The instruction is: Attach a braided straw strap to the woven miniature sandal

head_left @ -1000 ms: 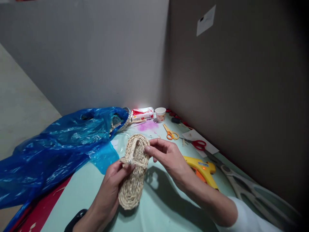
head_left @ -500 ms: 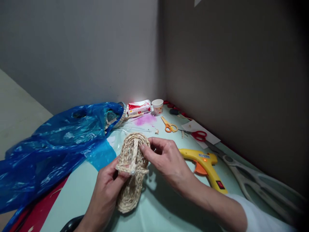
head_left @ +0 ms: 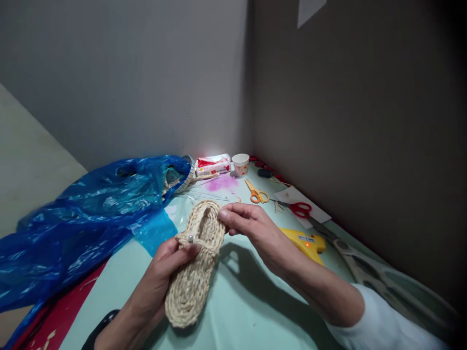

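A small sandal woven from pale straw (head_left: 191, 279) is held above the pale green table (head_left: 248, 311). It has a braided strap with a small pearl-like bead at its middle. My left hand (head_left: 164, 272) grips the sandal from underneath, thumb pressed on the strap beside the bead. My right hand (head_left: 248, 226) pinches the sandal's right edge near the toe with closed fingers.
A crumpled blue plastic bag (head_left: 83, 218) covers the table's left. A yellow glue gun (head_left: 304, 243), orange scissors (head_left: 257, 193), red scissors (head_left: 299, 209) and large grey shears (head_left: 368, 274) lie along the right wall. A paper cup (head_left: 241, 164) and a red-white packet (head_left: 213, 165) stand in the corner.
The sandal has tilted, its heel swinging down to the left, and both hands shifted slightly with it. The camera view moved a little.
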`<move>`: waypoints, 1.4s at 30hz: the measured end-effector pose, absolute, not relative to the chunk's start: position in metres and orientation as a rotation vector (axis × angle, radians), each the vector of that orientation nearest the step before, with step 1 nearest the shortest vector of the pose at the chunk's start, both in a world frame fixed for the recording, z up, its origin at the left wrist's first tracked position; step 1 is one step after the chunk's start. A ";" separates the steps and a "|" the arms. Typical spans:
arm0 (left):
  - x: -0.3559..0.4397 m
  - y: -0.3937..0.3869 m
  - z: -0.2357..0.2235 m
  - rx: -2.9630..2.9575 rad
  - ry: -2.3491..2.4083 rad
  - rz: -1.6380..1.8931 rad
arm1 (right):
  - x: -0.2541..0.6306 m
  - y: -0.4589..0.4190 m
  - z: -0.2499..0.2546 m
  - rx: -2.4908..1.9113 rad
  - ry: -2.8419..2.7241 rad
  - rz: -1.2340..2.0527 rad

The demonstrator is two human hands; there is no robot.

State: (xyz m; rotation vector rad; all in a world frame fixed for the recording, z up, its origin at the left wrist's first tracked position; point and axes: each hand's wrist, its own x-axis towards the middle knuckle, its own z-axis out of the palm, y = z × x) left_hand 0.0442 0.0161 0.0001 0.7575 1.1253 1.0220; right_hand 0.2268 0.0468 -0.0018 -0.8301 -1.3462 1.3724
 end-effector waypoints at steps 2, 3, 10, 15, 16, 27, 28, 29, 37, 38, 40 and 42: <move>0.043 0.017 0.002 0.748 1.079 1.003 | 0.225 0.047 -0.003 -0.848 -1.275 1.424; 0.043 0.018 0.002 0.760 1.058 0.996 | 0.224 0.047 -0.005 -0.854 -1.242 1.444; 0.040 0.023 0.001 0.878 0.955 0.955 | 0.219 0.046 -0.012 -0.873 -1.109 1.555; 0.039 0.023 -0.002 0.919 0.930 0.926 | 0.219 0.044 -0.011 -0.856 -1.042 1.647; 0.038 0.023 -0.002 0.926 0.927 0.924 | 0.219 0.044 -0.012 -0.845 -1.032 1.661; 0.020 0.034 0.010 0.756 0.942 1.065 | 0.223 0.053 -0.021 -0.870 -1.031 1.698; 0.021 0.034 0.009 0.780 0.963 1.059 | 0.222 0.051 -0.020 -0.874 -1.058 1.710; 0.021 0.035 0.008 0.810 0.974 1.045 | 0.220 0.050 -0.020 -0.876 -1.086 1.721; 0.024 0.035 -0.007 0.942 0.904 0.942 | 0.209 0.039 -0.021 -0.981 -1.397 1.543; 0.024 0.035 -0.007 0.949 0.910 0.938 | 0.208 0.039 -0.021 -0.995 -1.434 1.508; 0.024 0.034 -0.007 0.957 0.923 0.935 | 0.207 0.039 -0.020 -1.018 -1.499 1.463; 0.025 0.033 -0.006 0.946 0.933 0.946 | 0.206 0.039 -0.019 -1.045 -1.549 1.411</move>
